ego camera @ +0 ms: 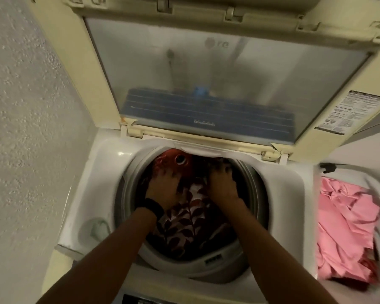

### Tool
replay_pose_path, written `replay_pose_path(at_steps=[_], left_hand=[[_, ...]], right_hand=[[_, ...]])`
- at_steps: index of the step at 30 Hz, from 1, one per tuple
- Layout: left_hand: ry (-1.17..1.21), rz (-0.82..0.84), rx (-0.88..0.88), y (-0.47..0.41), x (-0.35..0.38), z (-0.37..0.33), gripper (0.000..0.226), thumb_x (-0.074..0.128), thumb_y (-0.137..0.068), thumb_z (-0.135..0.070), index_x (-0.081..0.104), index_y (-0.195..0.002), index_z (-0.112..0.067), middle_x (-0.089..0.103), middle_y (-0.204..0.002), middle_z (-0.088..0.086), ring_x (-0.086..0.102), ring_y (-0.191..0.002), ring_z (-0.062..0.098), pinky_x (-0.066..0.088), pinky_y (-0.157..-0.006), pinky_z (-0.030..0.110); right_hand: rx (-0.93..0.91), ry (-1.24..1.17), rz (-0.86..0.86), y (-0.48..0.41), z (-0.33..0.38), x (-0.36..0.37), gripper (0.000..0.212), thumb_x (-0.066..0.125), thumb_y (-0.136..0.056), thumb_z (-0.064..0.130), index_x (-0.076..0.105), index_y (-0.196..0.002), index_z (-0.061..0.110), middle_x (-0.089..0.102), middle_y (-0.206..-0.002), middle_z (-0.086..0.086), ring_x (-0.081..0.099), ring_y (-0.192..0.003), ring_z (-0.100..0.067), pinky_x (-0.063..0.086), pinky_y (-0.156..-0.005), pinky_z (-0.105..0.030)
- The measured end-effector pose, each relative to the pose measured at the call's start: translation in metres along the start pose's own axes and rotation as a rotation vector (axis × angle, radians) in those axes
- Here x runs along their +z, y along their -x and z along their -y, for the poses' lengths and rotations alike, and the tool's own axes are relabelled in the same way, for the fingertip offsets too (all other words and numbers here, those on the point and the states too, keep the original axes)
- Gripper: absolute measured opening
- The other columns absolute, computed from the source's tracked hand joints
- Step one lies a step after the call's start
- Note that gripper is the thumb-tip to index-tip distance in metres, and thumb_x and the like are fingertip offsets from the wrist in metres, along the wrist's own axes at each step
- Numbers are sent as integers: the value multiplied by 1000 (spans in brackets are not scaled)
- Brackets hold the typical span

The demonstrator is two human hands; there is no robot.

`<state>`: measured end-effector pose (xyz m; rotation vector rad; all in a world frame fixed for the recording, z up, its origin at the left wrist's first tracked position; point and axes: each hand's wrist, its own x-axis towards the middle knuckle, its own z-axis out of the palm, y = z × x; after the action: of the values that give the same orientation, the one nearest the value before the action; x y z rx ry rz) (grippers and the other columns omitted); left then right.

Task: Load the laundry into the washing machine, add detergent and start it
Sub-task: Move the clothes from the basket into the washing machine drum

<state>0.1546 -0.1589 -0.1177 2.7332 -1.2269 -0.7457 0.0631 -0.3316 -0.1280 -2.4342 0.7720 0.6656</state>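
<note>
Pressing down now, both hands deep in the drum (256, 194) of the washing machine (105, 172)! The left hand (162, 183), black band at the wrist, lies spread and flat on the red leaf-print cloth (184, 222) toward the drum's far rim. The right hand (223, 183) sinks its fingers into dark folds just beside it; gripping or only pushing, I can't tell. Loading step, clearly unfinished: pink laundry (342, 216) waits off the machine's right edge. Next call: free both hands and reach right for that pile.
</note>
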Motion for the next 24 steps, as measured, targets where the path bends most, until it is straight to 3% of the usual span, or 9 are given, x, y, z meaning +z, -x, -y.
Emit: replay_pose_path(at_steps=[1, 3, 6, 9, 11, 13, 15, 19, 24], left_hand=[[57, -50, 54, -9, -1, 3, 77, 62, -92, -51, 31, -158, -27, 24, -165, 12, 22, -151, 39, 32, -118, 58], [-23, 69, 78, -31, 14, 17, 111, 63, -84, -68, -14, -159, -40, -23, -168, 7, -19, -153, 44, 2, -118, 71], [-60, 229, 33, -55, 66, 44, 131, 63, -77, -80, -53, -131, -50, -60, -145, 0, -39, -143, 41, -10, -118, 73], [11, 273, -33, -63, 94, 52, 134, 66, -74, -81, -57, -120, -56, -43, -156, 6, -23, -153, 42, -3, -123, 66], [24, 354, -63, -67, 92, 51, 132, 70, -80, -72, -45, -140, -48, -32, -163, 10, -14, -155, 44, 3, -124, 65], [-37, 289, -7, -61, 73, 45, 122, 59, -80, -79, -31, -151, -36, -23, -167, 17, -8, -155, 47, 9, -122, 68], [-5, 133, 30, -46, 43, 32, 112, 53, -83, -75, -14, -161, -31, -8, -170, 17, 1, -156, 43, 10, -125, 62], [34, -50, 146, 2, -19, -11, 96, 37, -82, -76, 12, -163, -31, 17, -170, 10, 18, -156, 35, 22, -124, 55], [175, -111, 216, 31, -75, -67, 80, 51, -94, -65, 26, -161, -29, 46, -157, 1, 50, -138, 21, 45, -110, 42]], right_hand=[[-58, 8, -10, 4, 8, 0, 91, 71, -91, 42, 13, -160, 31, -1, -168, -12, 1, -152, -50, 32, -112, -68], [-61, 100, 127, 4, 12, 10, 111, 73, -87, 50, -11, -160, 40, -27, -166, -6, -21, -150, -47, 21, -113, -73], [67, 107, 417, -5, -7, 35, 78, 50, -106, 38, 1, -163, 19, -4, -170, -16, 8, -156, -39, 23, -122, -50], [-9, 196, 476, -11, -15, 56, 59, 39, -111, 28, 18, -160, 4, 22, -166, -19, 34, -147, -29, 38, -112, -21], [31, 98, 362, -4, -17, 59, 54, 41, -110, 25, 25, -158, 7, 31, -163, -18, 41, -142, -29, 45, -102, -12], [63, 154, 347, 6, -16, 54, 67, 44, -108, 33, 11, -163, 15, 19, -166, -21, 30, -148, -38, 36, -117, -39], [92, 121, 293, 24, -2, 29, 86, 56, -101, 40, 0, -164, 24, 7, -167, -21, 30, -146, -45, 37, -113, -55], [6, 46, 113, 83, 15, -23, 101, 68, -90, 51, -2, -162, 34, 5, -169, -12, 30, -146, -43, 41, -109, -59], [-68, -128, -203, 145, 2, -76, 92, 66, -87, 55, 13, -159, 34, 25, -164, -6, 44, -140, -35, 48, -107, -52]])
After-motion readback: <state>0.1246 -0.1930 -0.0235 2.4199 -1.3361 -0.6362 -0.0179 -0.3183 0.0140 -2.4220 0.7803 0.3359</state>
